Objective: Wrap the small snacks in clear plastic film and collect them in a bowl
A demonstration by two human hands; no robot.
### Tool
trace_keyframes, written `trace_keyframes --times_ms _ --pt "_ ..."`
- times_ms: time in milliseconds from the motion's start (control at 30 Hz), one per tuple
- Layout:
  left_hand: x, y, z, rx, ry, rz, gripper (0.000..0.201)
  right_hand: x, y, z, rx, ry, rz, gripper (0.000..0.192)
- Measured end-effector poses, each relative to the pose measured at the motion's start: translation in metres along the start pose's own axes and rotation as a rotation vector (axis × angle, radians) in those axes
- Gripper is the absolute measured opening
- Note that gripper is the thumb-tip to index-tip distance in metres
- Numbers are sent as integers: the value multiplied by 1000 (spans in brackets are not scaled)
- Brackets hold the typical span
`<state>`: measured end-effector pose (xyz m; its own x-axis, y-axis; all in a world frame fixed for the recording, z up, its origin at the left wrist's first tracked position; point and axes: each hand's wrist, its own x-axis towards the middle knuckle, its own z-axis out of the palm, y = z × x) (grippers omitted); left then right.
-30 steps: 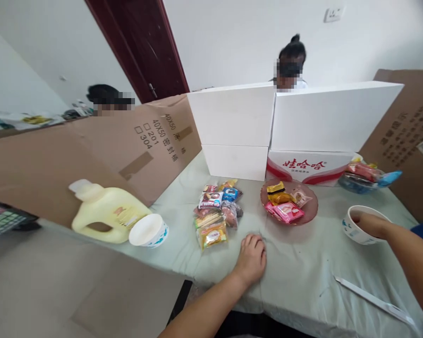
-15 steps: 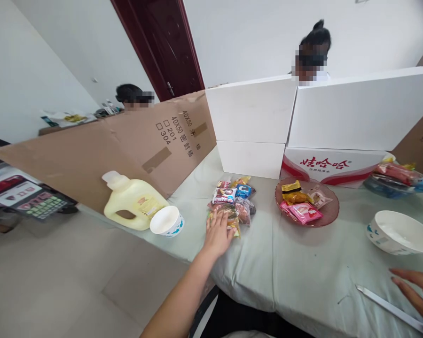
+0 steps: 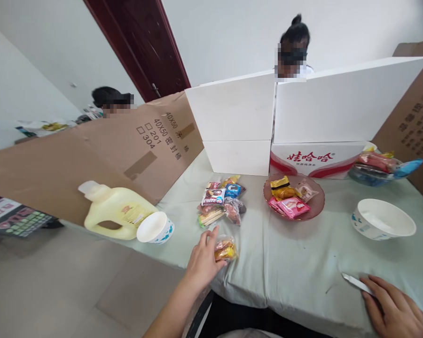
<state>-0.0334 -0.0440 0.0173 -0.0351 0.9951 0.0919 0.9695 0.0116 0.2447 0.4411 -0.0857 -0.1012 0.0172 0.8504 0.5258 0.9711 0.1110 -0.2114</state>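
the snack packet (image 3: 225, 249), yellow and orange, lies on the table (image 3: 296, 263) near its front edge, apart from the snack pile (image 3: 221, 202) behind it. the left hand (image 3: 203, 261) is on it from the left, thumb and fingers closing round its near end in a pinch, though how firm the grip is cannot be told. the packet sits alone, likely so it can be handled without disturbing the pile.

the right hand (image 3: 396, 311) rests flat on the cloth at the front right, fingers spread and gripping nothing; its fingertips touch the near end of a thin white strip (image 3: 356, 283), as if steadying it.

further out, a pink plate (image 3: 317, 206) holds more packets, just right of the pile. a white bowl (image 3: 382, 223) stands right of that, and a paper cup (image 3: 155, 227) beside a yellow jug (image 3: 117, 210) at the left edge. white boxes (image 3: 292, 117) and cardboard sheets (image 3: 102, 159) stand on edge around the table like screens; two other people sit behind them.
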Motion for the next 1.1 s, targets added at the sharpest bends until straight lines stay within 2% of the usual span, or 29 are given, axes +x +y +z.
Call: trace_keyframes --times_ms 67,133,167,267,367,467,533,600,700,833,967,1033,1100 --pt "5 -2 -4 -4 -90 26 72 1 -10 -6 -43 -27 -40 42" --pt "11 2 -4 -5 -157 119 46 3 -17 -11 -71 -27 -41 40" --pt "14 8 -3 -15 -151 175 37 4 -19 -12 -78 -26 -34 40" --pt "19 42 12 -108 33 331 36 5 -23 -15 -89 -30 -18 37" --pt "18 88 41 -162 211 478 41 4 -23 -15 -98 -26 -16 36" --pt "11 125 75 -144 249 602 44 3 -21 -14 -93 -25 -22 37" --pt "2 136 92 -135 252 650 46 2 -19 -15 -81 -30 -30 37" --pt "-10 133 101 -147 264 682 47 2 -19 -16 -66 -24 -36 37" --pt "-24 116 103 -200 288 751 49 10 -31 -19 -27 -11 -33 36" --pt "-31 99 101 -266 296 798 50 38 -83 -27 103 -88 -115 32" --pt "-33 98 104 -292 336 777 47 69 -149 -36 117 -214 -298 27" --pt "-34 99 106 -325 359 751 44 78 -166 -39 62 -280 -363 22" --pt "-35 98 108 -376 371 716 42 79 -164 -40 15 -330 -368 20"
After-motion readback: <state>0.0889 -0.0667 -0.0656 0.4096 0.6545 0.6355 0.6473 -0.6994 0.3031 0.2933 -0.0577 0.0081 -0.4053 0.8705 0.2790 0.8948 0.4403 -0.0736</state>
